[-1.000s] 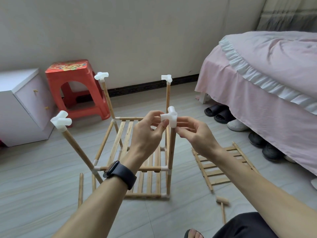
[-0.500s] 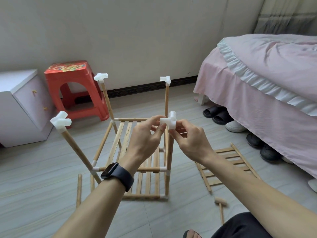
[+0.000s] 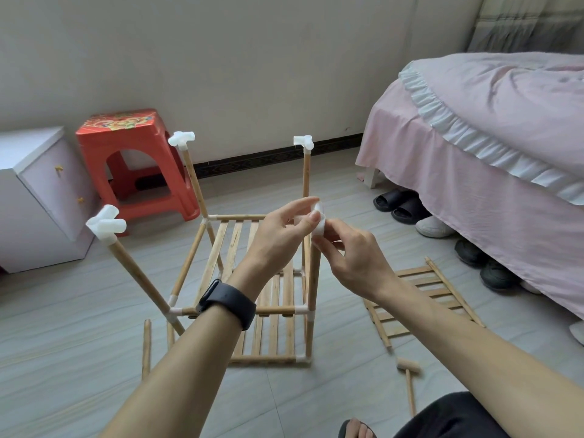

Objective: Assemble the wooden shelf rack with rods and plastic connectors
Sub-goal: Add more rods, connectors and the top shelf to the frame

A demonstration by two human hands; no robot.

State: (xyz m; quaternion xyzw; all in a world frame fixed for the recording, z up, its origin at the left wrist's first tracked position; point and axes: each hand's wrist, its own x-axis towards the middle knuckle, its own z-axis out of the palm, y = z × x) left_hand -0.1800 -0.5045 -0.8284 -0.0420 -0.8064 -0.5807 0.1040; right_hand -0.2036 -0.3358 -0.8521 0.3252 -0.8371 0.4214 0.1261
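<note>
Here, a person's left hand [image 3: 278, 240] and right hand [image 3: 355, 260] meet over a white plastic connector [image 3: 319, 220]. It is seated on top of the near-right upright rod [image 3: 313, 279] of a partly built wooden shelf rack [image 3: 235, 245], which stands on the tiled floor [image 3: 79, 327]. The left fingers [image 3: 292, 206] pinch the connector from the left side, thumb against its face. The right fingers [image 3: 336, 230] curl round it from the right, hiding much of the piece. A dark watch [image 3: 227, 301] sits on the left wrist.

White connectors also cap the other three uprights: the near-left connector [image 3: 106, 222], the far-left connector [image 3: 181, 140] and the far-right connector [image 3: 304, 142]. Two slatted shelves show within the frame, one above the other.

On the floor to the right lie a spare slatted panel [image 3: 420, 298] and, nearer the camera, a small wooden mallet [image 3: 409, 369]. A loose rod [image 3: 146, 349] lies left of the rack. A red plastic stool [image 3: 132, 159] and a white cabinet [image 3: 38, 200] stand by the wall, and shoes [image 3: 398, 203] line the edge of a pink-covered bed [image 3: 489, 137].
</note>
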